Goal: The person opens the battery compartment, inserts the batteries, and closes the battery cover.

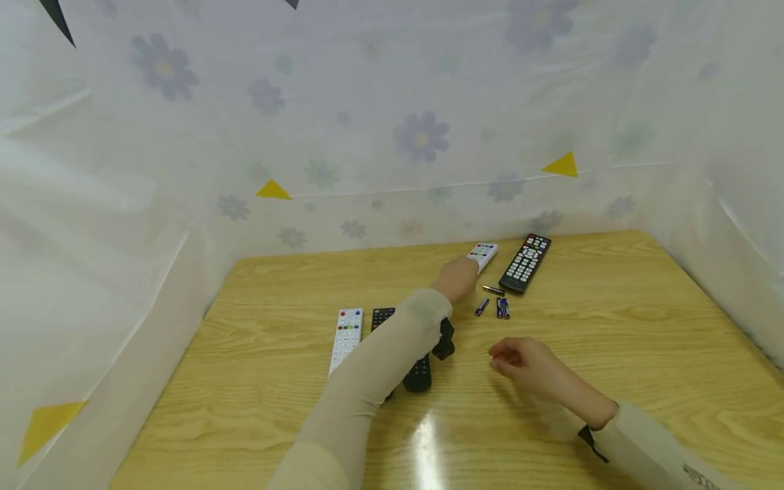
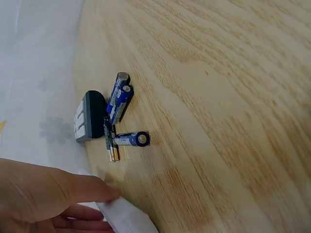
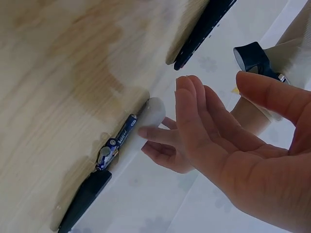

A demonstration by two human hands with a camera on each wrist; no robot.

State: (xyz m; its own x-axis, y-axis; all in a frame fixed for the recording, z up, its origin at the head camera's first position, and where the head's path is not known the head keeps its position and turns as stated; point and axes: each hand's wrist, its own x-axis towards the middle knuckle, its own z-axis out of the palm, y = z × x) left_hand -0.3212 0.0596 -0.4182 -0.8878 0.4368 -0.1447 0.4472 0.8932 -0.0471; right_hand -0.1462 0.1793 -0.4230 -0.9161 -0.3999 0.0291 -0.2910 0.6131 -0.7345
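Note:
At the back of the table my left hand [image 1: 456, 279] grips the near end of a white remote control [image 1: 484, 253]. In the left wrist view the thumb lies along one side of the white remote [image 2: 127, 217], with the other fingers around its far side. My right hand [image 1: 533, 367] hovers over the table nearer the front, holding nothing; its fingers are loosely bent in the right wrist view. Between the hands lie blue batteries [image 1: 503, 308] and a thin dark-and-gold battery [image 1: 493, 290]. A black remote [image 1: 525, 264] with white buttons lies behind them.
Left of centre, another white remote [image 1: 348, 337] lies beside black remotes [image 1: 418, 374], partly covered by my left sleeve. A dark wrist strap [image 1: 444, 340] shows below that sleeve. Flower-patterned white sheeting [image 1: 422, 136] stands behind the wooden table [image 1: 612, 306] and at its sides.

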